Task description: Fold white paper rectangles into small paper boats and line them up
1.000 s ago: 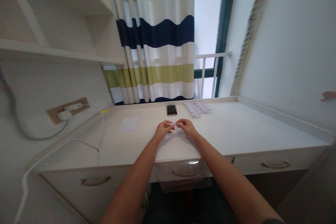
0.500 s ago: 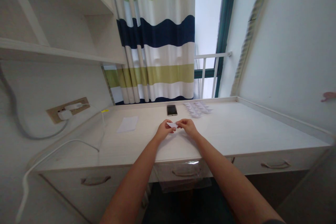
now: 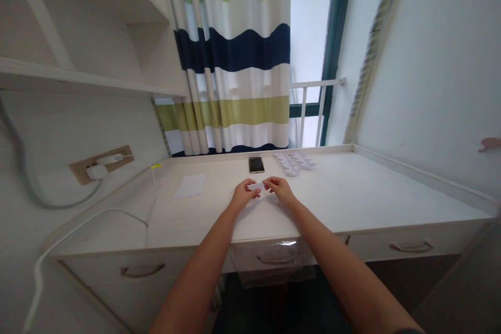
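A small folded piece of white paper is held between my two hands, just above the desk top. My left hand grips its left end, thumb in front and fingers behind. At the right end, the fingertips of my right hand pinch the paper's corner. Beyond my right hand lie several folded white paper shapes, boat-like, set in rows. A dark phone rests flat behind my hands. Flat sheets of white paper lie off to the left.
The white desk has a raised rim along its back and right. Clear plastic hangs over the middle drawer. A white cable crosses the left end, near a wall socket. A striped curtain hangs behind.
The folded paper has turned slightly and now looks narrower between my hands. Both hands keep nearly the same place, with small finger movements.
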Demonstrator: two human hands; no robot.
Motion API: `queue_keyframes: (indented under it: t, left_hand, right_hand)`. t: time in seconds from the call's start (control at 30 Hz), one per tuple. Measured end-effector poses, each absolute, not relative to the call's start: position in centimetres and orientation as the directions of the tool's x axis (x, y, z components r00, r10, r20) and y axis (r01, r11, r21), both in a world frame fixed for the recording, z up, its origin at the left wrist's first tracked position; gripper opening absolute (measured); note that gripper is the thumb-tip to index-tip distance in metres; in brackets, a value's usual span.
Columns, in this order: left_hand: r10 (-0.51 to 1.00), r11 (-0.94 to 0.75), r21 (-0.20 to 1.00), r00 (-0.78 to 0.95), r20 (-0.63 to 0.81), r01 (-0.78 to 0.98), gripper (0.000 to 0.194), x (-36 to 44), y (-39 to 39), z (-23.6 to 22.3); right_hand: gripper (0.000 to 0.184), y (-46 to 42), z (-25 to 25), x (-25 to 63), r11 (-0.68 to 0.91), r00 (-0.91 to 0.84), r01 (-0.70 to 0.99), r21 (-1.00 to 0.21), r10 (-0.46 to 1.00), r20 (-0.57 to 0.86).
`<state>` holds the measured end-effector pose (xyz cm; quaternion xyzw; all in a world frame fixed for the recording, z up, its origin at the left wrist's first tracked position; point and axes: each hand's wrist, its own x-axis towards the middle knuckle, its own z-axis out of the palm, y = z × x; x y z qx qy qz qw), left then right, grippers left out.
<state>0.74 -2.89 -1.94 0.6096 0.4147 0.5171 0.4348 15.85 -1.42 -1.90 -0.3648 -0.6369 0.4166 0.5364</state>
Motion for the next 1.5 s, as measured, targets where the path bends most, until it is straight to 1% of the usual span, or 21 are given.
queue_keyframes:
  t: [0.1, 0.23, 0.37, 0.43, 0.6, 0.73, 0.83, 0.9, 1.03, 1.27, 1.4, 1.5]
  left_hand:
    - [0.943, -0.292, 0.954, 0.181, 0.278, 0.059, 0.032, 0.8, -3.0, -2.1]
    - [0.941, -0.249, 0.968, 0.246, 0.232, 0.041, 0.034, 0.8, -3.1, -2.0]
    - [0.965, -0.144, 0.989, 0.218, 0.148, -0.037, 0.036, 0.8, -2.8, -1.8]
    - [0.973, -0.121, 0.991, 0.192, 0.130, -0.057, 0.035, 0.8, -2.6, -1.8]
    - [0.971, -0.176, 0.984, 0.163, 0.176, -0.017, 0.032, 0.7, -2.5, -2.1]
    - [0.964, -0.200, 0.980, 0.175, 0.201, -0.021, 0.030, 0.7, -2.6, -2.1]
    - [0.960, -0.209, 0.977, 0.186, 0.211, -0.028, 0.030, 0.7, -2.6, -2.1]
    - [0.957, -0.214, 0.976, 0.193, 0.217, -0.033, 0.030, 0.7, -2.5, -2.2]
    - [0.957, -0.216, 0.975, 0.191, 0.221, -0.047, 0.030, 0.7, -2.4, -2.3]
    - [0.957, -0.253, 0.966, 0.134, 0.258, -0.054, 0.022, 0.8, -2.9, -2.0]
    - [0.968, -0.234, 0.971, 0.079, 0.238, -0.059, 0.019, 0.7, -2.9, -1.9]
    - [0.974, -0.210, 0.972, 0.063, 0.218, -0.104, 0.016, 0.6, -2.8, -1.9]
  right_hand:
    - [0.024, -1.3, -2.0, 15.8, 0.405, -0.159, 0.034, -0.914, 0.905, 0.395]
    - [0.024, -1.3, -2.1, 15.6, 0.405, -0.159, 0.021, -0.914, 0.904, 0.397]
    - [0.023, -1.4, -2.2, 15.5, 0.431, -0.156, 0.047, -0.901, 0.894, 0.420]
    - [0.023, -1.4, -2.3, 15.5, 0.437, -0.157, 0.056, -0.898, 0.892, 0.424]
    - [0.025, -1.6, -2.4, 15.4, 0.427, -0.212, 0.030, -0.904, 0.886, 0.412]
    - [0.032, -1.9, -2.3, 15.3, 0.431, -0.235, -0.024, -0.902, 0.875, 0.424]
    - [0.031, -1.9, -2.4, 15.3, 0.431, -0.239, -0.037, -0.901, 0.872, 0.427]
    - [0.029, -1.8, -2.5, 15.3, 0.433, -0.248, -0.029, -0.901, 0.870, 0.426]
    - [0.032, -1.4, -2.8, 15.3, 0.442, -0.239, -0.001, -0.897, 0.871, 0.430]
    - [0.033, -1.1, -3.2, 15.3, 0.481, -0.232, 0.067, -0.874, 0.860, 0.456]
    - [0.027, -1.3, -3.2, 15.3, 0.513, -0.245, 0.079, -0.855, 0.841, 0.482]
    - [0.019, -1.3, -3.2, 15.3, 0.522, -0.256, 0.078, -0.849, 0.834, 0.489]
